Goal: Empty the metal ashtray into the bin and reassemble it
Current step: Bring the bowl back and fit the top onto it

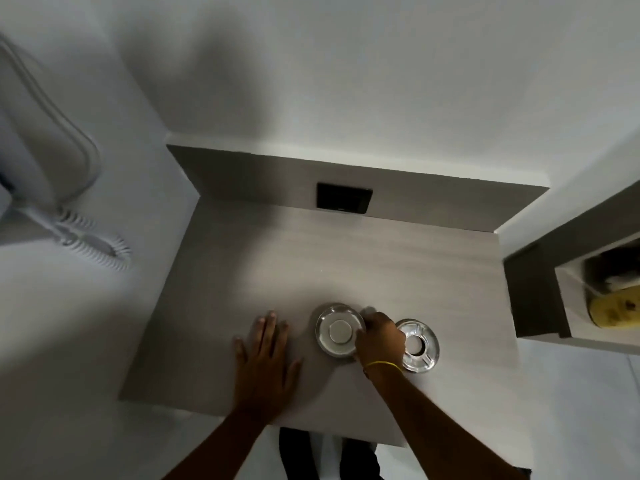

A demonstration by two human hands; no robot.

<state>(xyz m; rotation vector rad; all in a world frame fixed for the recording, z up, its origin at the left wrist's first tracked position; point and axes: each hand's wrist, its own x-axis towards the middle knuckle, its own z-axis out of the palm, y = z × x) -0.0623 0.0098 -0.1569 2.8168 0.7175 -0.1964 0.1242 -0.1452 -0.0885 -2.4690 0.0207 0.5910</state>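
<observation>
The ashtray lay in two parts near the front of the counter [214, 278]: the bowl [337, 330], with a raised centre post, and the ring-shaped lid [420, 344] just to its right, apart from it. The right hand [379, 339] sat between them, curled over the bowl's right rim; its fingers seemed to pinch that rim, though they were turned away and blurred, so the grip could not be told for sure. The left hand [265, 355] lay flat on the counter left of the bowl, fingers spread, holding nothing.

Judging by the split parts, the step in hand was either lifting the bowl to tip it out or setting it back — the bowl's inside looked pale and clean, but the blur left that unsettled. Reassembly would call for the lid's hole to be centred over the post and lowered level.

No bin was in view. A dark plate [344, 201] sat in the back panel, and a niche [602, 299] at right held something yellow — unclear what.
</observation>
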